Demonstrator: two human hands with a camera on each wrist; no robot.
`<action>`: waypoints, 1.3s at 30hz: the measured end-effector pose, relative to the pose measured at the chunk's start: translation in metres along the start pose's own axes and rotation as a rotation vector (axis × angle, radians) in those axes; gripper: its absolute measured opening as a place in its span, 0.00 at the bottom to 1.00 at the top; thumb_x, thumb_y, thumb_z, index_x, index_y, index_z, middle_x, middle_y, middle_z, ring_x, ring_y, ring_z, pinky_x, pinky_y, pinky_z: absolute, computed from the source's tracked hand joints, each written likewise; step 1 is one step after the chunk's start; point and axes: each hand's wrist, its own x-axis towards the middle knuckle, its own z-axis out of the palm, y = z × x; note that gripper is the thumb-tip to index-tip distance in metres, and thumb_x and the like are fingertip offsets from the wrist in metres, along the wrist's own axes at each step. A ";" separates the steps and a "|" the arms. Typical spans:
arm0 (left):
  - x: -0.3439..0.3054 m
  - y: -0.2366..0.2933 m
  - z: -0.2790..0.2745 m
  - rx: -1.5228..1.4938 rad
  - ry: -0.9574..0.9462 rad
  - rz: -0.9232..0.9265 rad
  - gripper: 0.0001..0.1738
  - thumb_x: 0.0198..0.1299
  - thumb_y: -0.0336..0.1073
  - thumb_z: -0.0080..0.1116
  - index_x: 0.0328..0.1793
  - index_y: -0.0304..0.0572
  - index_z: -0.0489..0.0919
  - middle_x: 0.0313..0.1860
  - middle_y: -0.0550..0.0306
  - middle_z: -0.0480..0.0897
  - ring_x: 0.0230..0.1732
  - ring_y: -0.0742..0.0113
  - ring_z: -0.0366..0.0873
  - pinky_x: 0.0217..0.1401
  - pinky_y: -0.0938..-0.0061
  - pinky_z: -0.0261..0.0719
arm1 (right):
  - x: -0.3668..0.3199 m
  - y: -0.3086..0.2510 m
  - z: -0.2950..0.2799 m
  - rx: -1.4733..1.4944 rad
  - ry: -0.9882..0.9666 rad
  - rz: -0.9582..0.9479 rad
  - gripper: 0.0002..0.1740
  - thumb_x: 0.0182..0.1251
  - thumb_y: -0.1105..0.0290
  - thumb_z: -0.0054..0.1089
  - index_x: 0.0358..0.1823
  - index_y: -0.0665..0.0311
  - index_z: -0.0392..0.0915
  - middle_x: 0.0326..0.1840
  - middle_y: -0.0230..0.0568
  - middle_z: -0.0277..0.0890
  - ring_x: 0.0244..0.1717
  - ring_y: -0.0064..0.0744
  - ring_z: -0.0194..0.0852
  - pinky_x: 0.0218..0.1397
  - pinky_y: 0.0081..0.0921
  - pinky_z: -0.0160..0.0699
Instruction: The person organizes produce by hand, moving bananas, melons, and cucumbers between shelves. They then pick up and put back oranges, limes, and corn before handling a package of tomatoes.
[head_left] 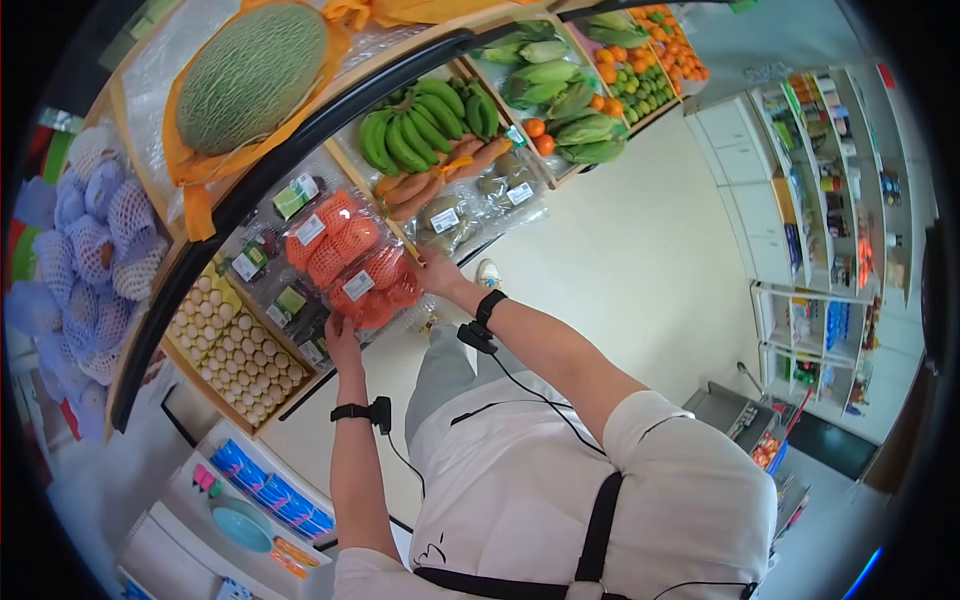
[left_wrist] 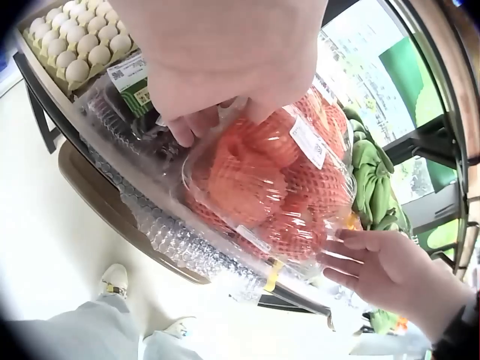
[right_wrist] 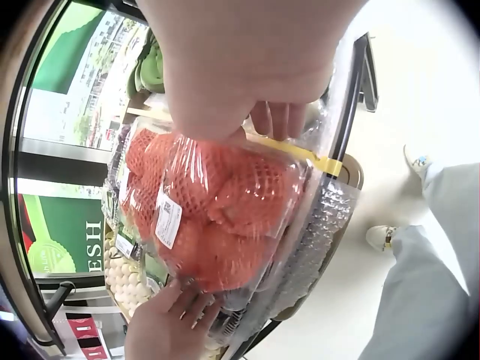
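Two clear plastic packs of round produce in red foam nets lie one behind the other on the display stand, each with a white label. My left hand [head_left: 343,341] grips the near end of the front pack [head_left: 378,290], its thumb and fingers at the plastic edge. At the opposite end my right hand [head_left: 440,275] touches the pack's side, fingers fairly straight and thumb near the top edge [left_wrist: 382,262]. The rear pack [head_left: 330,236] sits just behind, against the front one. Foam nets hide what the produce is.
Beside the packs lie dark produce packs [head_left: 262,258] and a crate of eggs [head_left: 240,350]. Green bananas [head_left: 415,130] and wrapped kiwi-like packs [head_left: 450,220] stand on the other side. A black rail [head_left: 290,135] crosses behind, with a netted melon [head_left: 250,75] beyond it. Bubble wrap [right_wrist: 319,232] lines the stand's front edge.
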 end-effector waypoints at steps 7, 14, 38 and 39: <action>-0.030 -0.039 -0.018 0.218 0.080 0.218 0.26 0.66 0.31 0.64 0.69 0.33 0.75 0.64 0.48 0.81 0.62 0.56 0.79 0.67 0.64 0.76 | -0.061 0.105 -0.026 -0.002 0.083 0.004 0.34 0.62 0.68 0.59 0.73 0.61 0.72 0.57 0.55 0.85 0.56 0.53 0.85 0.62 0.41 0.84; -0.088 -0.043 -0.001 0.434 -0.062 0.294 0.23 0.64 0.30 0.65 0.64 0.33 0.78 0.59 0.48 0.83 0.62 0.58 0.80 0.67 0.65 0.76 | -0.139 0.199 -0.101 0.014 0.039 0.172 0.35 0.63 0.67 0.59 0.74 0.60 0.71 0.58 0.52 0.85 0.57 0.50 0.85 0.62 0.39 0.83; -0.240 0.032 0.391 0.429 -0.482 0.377 0.20 0.66 0.33 0.66 0.62 0.38 0.80 0.52 0.54 0.86 0.55 0.63 0.83 0.61 0.68 0.80 | -0.317 0.479 -0.400 0.497 0.253 0.259 0.28 0.70 0.72 0.58 0.72 0.65 0.71 0.47 0.44 0.84 0.44 0.31 0.86 0.45 0.28 0.85; -0.240 0.037 0.400 0.408 -0.483 0.358 0.20 0.66 0.33 0.65 0.63 0.38 0.80 0.52 0.54 0.86 0.55 0.64 0.83 0.61 0.69 0.80 | -0.318 0.484 -0.401 0.550 0.258 0.292 0.28 0.71 0.72 0.57 0.72 0.66 0.71 0.47 0.44 0.84 0.44 0.31 0.86 0.45 0.28 0.85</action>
